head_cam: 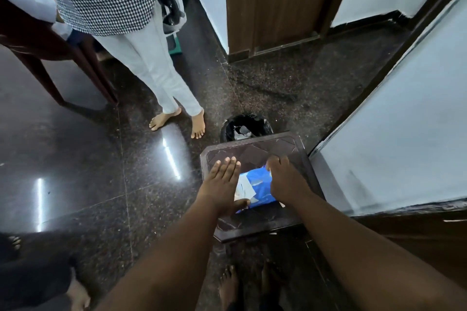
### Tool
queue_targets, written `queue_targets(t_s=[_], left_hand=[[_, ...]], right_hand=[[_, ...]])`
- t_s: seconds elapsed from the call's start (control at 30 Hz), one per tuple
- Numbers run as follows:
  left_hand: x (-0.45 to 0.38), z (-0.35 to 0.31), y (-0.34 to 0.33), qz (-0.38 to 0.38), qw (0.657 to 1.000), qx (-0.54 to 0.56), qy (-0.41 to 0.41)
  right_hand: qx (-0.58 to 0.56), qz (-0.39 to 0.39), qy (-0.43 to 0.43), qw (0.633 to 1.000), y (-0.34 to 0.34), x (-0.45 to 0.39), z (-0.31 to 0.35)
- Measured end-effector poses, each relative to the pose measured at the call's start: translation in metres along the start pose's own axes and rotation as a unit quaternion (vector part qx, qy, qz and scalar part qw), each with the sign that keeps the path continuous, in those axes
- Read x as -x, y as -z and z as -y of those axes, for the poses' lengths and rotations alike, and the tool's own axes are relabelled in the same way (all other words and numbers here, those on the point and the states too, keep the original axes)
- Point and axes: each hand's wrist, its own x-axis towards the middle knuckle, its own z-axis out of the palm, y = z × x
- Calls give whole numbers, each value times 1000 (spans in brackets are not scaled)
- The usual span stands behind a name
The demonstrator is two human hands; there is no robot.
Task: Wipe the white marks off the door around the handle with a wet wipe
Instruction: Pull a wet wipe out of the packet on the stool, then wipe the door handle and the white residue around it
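You are working at the very first step: getting a wipe out of the blue wet-wipe pack [257, 190], which is lying on the dark stool [255, 151] in front of you. Take the stool as your landmark. The pack is sitting on the middle of its top, its white flap [243, 188] turned toward your left side.

Your left hand [222, 184] is lying flat, fingers straight and together, on the left part of the stool top, the thumb [242, 203] pressing the near left corner of the pack; it is steadying the pack, not gripping it. Your right hand [286, 180] is covering the right end of the pack with its fingers curled down over it. Whether those fingers are pinching anything I cannot tell, since they are hidden behind the back of the hand.

No wipe is showing free of the pack, so the wiping is not yet begun. The brown door [273, 2] is standing well beyond the stool, past the black-lined bin [246, 127] that is sitting just behind the stool's far edge; its handle and the white marks are not in view here.

The next move, as I judge it, is calling for you to keep the left hand holding the pack down while the other hand lifts the flap and draws out a single sheet, then to carry it to the door.
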Motion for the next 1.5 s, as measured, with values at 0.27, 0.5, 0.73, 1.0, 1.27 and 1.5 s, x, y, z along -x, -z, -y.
queue_targets(t_s=[0.27,0.5,0.73,1.0,1.27,1.5], left_hand=[[14,-14,39,-41,998,-17,-37],[14,-90,73,-20,984,-14,-175],[52,-236,101,-65,956,-31,-285],[168,-470,58,-84,903,-72,-416],[283,-658,111,-147,841,-77,-515],[350,-737,167,92,758,284,-580]], right_hand=[[-41,66,-25,997,26,39,-21],[-20,3,-79,997,85,153,-37],[-64,-123,-199,970,113,330,-97],[-161,-301,-309,888,97,603,-172],[-119,-450,-435,771,136,792,-201],[-48,-616,-456,641,185,885,-203]])
